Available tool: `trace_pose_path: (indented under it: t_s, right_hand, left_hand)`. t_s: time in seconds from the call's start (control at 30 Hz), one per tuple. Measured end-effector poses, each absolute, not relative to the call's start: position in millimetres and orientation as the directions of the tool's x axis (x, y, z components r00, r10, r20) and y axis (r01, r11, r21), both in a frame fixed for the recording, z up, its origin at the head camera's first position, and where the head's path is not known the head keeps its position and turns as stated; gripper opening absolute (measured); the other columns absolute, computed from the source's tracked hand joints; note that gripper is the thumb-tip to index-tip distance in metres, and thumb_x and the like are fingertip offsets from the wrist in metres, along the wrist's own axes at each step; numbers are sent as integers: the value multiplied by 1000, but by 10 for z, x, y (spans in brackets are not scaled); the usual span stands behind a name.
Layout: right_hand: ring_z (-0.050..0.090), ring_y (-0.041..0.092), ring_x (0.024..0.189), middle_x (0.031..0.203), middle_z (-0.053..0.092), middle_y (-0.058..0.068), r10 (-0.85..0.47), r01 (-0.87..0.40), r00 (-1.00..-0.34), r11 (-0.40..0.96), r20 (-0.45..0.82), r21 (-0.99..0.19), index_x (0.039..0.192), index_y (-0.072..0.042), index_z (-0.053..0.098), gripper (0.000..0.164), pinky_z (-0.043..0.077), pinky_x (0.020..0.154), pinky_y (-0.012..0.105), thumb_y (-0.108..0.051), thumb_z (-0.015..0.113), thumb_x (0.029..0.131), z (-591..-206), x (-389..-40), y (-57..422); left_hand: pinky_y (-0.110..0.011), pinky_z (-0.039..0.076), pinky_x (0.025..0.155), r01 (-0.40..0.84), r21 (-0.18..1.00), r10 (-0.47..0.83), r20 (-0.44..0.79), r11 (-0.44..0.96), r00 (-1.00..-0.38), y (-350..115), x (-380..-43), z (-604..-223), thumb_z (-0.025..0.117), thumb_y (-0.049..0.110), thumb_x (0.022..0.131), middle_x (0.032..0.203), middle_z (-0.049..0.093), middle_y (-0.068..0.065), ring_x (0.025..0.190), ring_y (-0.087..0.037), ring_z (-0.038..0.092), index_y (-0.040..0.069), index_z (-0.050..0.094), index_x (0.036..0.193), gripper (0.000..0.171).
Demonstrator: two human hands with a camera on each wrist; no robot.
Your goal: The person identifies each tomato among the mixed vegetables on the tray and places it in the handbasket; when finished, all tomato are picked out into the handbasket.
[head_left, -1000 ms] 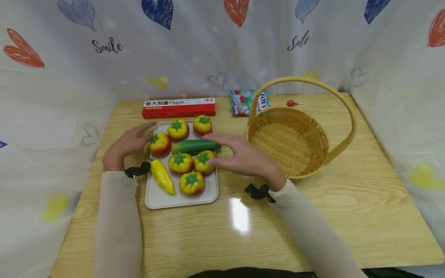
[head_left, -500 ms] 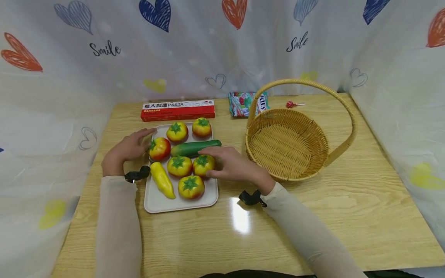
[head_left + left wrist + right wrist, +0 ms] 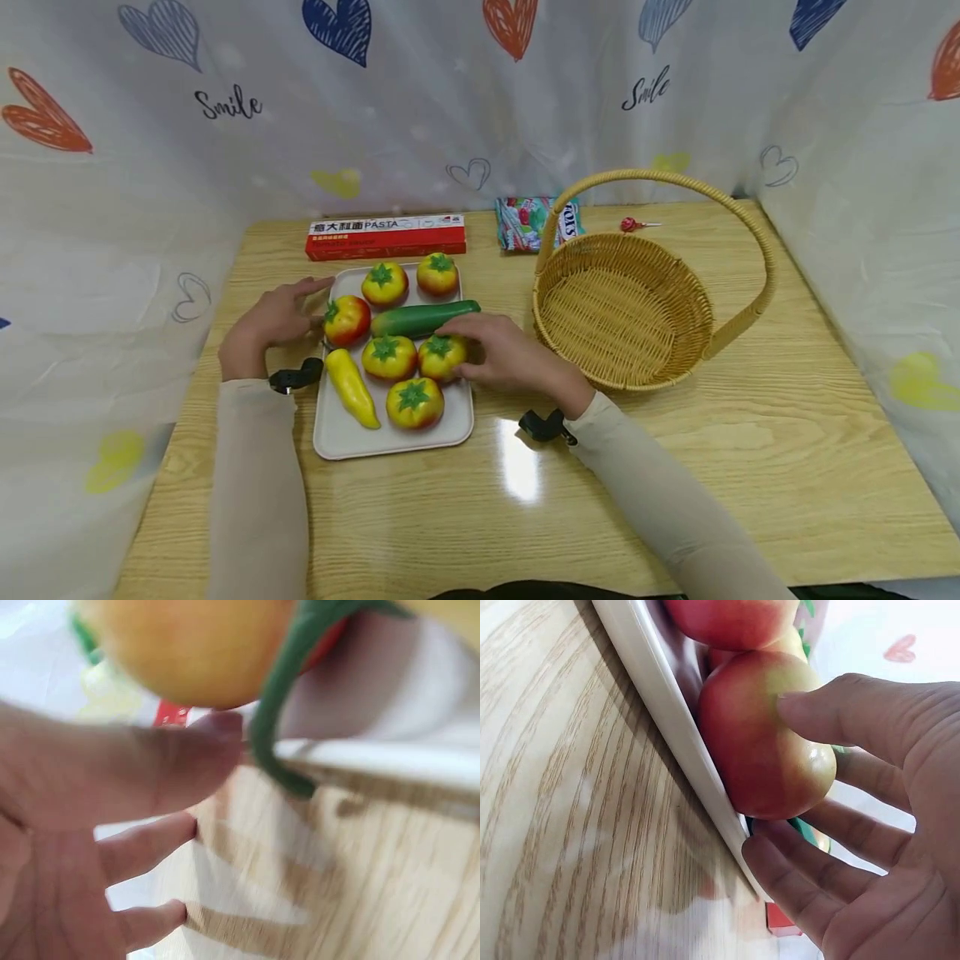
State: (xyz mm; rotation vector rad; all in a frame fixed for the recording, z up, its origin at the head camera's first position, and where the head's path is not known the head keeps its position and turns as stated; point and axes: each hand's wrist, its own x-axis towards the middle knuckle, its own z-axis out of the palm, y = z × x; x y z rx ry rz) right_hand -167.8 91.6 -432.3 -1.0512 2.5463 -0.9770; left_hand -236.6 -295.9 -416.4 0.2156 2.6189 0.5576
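Note:
On the white tray [image 3: 390,446] lie several red-and-yellow tomatoes with green leafy tops, a green cucumber [image 3: 420,318] and a yellow pepper [image 3: 351,390]. My right hand [image 3: 506,354] grips the tomato [image 3: 437,360] at the tray's right side. In the right wrist view, the thumb presses on that tomato [image 3: 754,742] and the fingers bend round its other side; it still sits in the tray. My left hand [image 3: 268,323] is at the tray's left edge, beside the left tomato [image 3: 348,322]. In the left wrist view its thumb [image 3: 180,761] is just below a tomato, the fingers spread.
A wicker basket [image 3: 615,321] with a tall handle stands right of the tray. Behind are a red pasta box [image 3: 386,242], a candy bag [image 3: 525,225] and a lollipop [image 3: 630,224]. A heart-patterned curtain [image 3: 420,108] backs the wooden table [image 3: 637,492].
My right hand has come down from above the cucumber and closed its fingers round the right-side tomato. The left hand has stayed by the tray's left edge.

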Motion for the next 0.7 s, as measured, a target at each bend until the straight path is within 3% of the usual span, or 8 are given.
trace_pose_path:
  t_s: [0.13,0.5,0.7]
  right_hand:
    - [62,25,142,150,67,7,-688,-540,-725,527,44,-656,149,-12,67,55,49,124,45,-20,84,97,-4311,-1672,911]
    - [66,22,132,145,71,7,-677,-511,-736,553,2,-658,144,-13,67,55,53,118,43,-24,87,94,-4307,-1665,889]
    - [63,23,136,149,66,7,-672,-518,-740,545,26,-659,149,-13,65,62,52,119,43,-30,88,95,-4294,-1654,905]
  left_hand:
    - [-84,21,125,71,428,260,-401,901,-879,-2995,-2344,-4158,68,25,103,180,16,-30,160,-66,15,20,28,175,83]
    - [-80,19,128,34,456,236,-394,889,-888,-3002,-2333,-4167,64,26,107,181,16,-28,162,-64,14,20,34,173,73]
    - [-81,17,128,-3,468,212,-406,883,-889,-2986,-2332,-4192,66,27,106,182,13,-25,163,-63,12,22,34,173,75]
